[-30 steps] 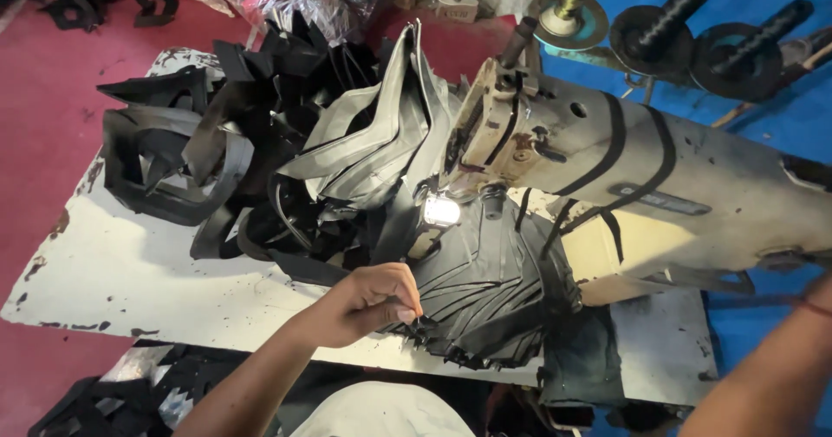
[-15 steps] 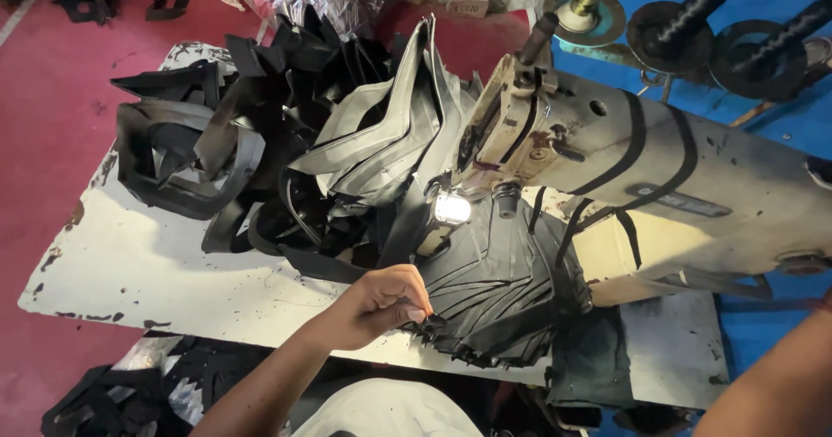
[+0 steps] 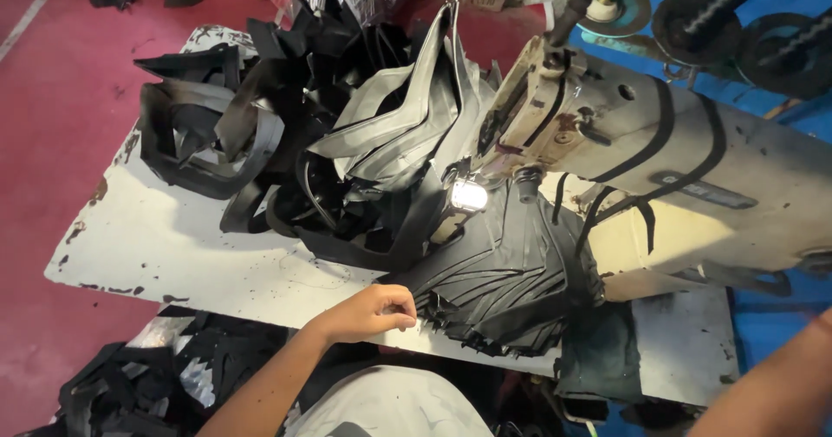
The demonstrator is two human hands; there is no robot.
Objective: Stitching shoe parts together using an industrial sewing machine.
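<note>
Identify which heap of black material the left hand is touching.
The fanned black stack under the sewing machine head; the left hand pinches its near edge. The tangled pile lies farther back, untouched.

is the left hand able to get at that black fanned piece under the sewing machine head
Probably yes. The left hand is already at the near edge of the black fanned piece, fingers curled beside it. Nothing lies between them; the sewing machine covers only the far part.

The left hand [image 3: 368, 313] rests curled at the edge of a black pleated piece [image 3: 507, 272] under the sewing machine [image 3: 676, 155]. Black straps [image 3: 260, 134] pile at ten o'clock on the white table [image 3: 182, 246].
</note>
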